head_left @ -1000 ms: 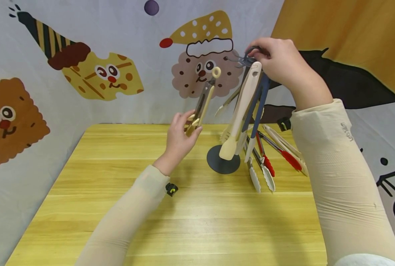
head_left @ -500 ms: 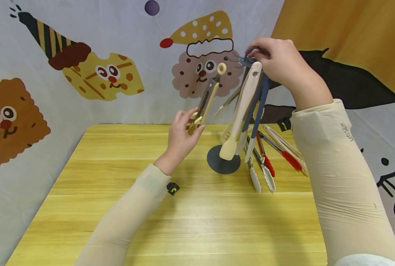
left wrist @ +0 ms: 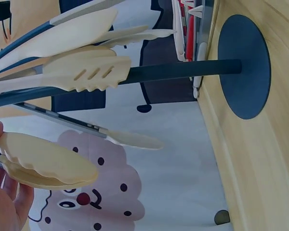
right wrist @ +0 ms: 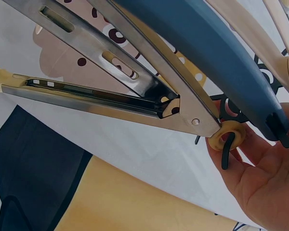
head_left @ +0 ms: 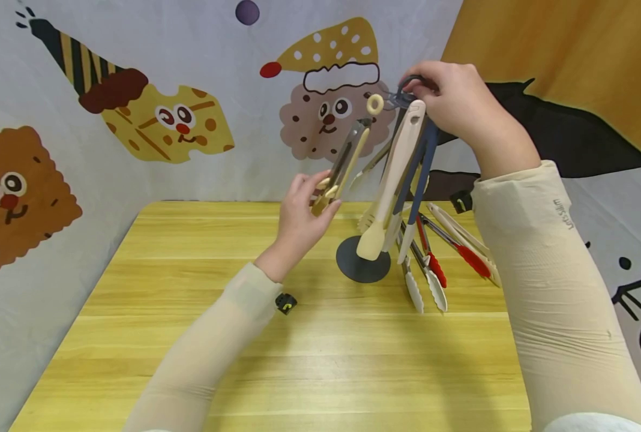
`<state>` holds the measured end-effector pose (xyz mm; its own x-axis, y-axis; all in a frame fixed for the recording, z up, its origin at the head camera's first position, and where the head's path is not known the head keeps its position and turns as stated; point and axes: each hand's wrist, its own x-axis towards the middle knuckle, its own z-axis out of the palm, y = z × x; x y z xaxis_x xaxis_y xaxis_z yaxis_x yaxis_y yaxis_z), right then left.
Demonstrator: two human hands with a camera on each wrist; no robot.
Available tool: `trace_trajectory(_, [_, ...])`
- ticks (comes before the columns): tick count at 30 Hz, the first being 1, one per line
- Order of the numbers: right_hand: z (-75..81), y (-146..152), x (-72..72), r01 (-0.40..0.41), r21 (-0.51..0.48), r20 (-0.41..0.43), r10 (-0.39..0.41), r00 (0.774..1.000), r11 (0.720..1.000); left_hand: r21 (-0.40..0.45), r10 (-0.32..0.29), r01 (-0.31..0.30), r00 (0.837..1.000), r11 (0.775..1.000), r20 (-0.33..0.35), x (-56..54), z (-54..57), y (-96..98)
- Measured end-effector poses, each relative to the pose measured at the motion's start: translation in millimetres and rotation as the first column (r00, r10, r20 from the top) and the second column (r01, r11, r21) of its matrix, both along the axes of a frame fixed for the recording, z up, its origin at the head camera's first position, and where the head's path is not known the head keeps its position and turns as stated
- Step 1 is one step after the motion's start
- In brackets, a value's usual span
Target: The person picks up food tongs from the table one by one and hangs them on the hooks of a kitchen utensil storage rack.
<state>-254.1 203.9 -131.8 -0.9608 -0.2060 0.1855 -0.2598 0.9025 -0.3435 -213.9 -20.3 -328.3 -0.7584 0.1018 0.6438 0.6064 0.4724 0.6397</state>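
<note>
My left hand [head_left: 301, 219] grips metal tongs [head_left: 349, 157] by their cream heads, ring end pointing up toward the rack. In the left wrist view, the two scalloped heads [left wrist: 50, 161] lie close together. My right hand [head_left: 458, 99] pinches the loop atop a dark utensil rack [head_left: 365, 273], whose hooks [head_left: 398, 100] fan out beneath the fingers. From it hang a pale-handled spatula [head_left: 395, 174], a blue-handled utensil [head_left: 423, 174] and other tongs, whose yellow ring [right wrist: 226, 136] sits on a hook in the right wrist view. A slotted cream head [left wrist: 94, 70] hangs there too.
On the wooden table [head_left: 299, 372], right of the rack's round base, lie tongs with white heads [head_left: 436, 288], tongs with red heads [head_left: 472, 261] and cream tongs [head_left: 455, 225]. A printed cloth [head_left: 201, 36] rises behind the table's back edge.
My left hand has moved right and slightly up with the tongs, bringing their ring close to the rack's hooks. My right hand has stayed on the rack's top.
</note>
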Motion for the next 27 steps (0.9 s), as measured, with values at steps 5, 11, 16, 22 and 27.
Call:
trace_trajectory(5, [0.1, 0.3, -0.3, 0.004, 0.002, 0.002, -0.004, 1.0, 1.0, -0.015, -0.009, 0.009, 1.0, 1.0, -0.007, 0.5, 1.4, 3.7])
trace_trajectory(11, [0.3, 0.1, -1.1, 0.01, -0.005, 0.008, -0.01, 1.0, 1.0, -0.023, -0.016, 0.016, 1.0, 1.0, -0.023, 0.6, 0.9, 5.9])
trace_trajectory(16, [0.4, -0.4, -1.4, 0.007, -0.002, 0.005, -0.007, 1.0, 1.0, -0.037, -0.014, 0.013, 1.0, 0.999, -0.022, 0.4, 1.3, 7.6])
trace_trajectory(22, [0.5, -0.5, -1.1, 0.008, 0.004, 0.003, -0.008, 1.0, 1.0, -0.061, -0.009, 0.008, 1.0, 0.998, -0.02, -0.6, 1.6, 10.6])
trace_trajectory(27, [0.6, -0.6, -0.8, 0.01, 0.005, 0.006, -0.01, 1.0, 1.0, -0.077, -0.005, 0.004, 1.0, 0.997, -0.008, -0.4, 1.7, 13.0])
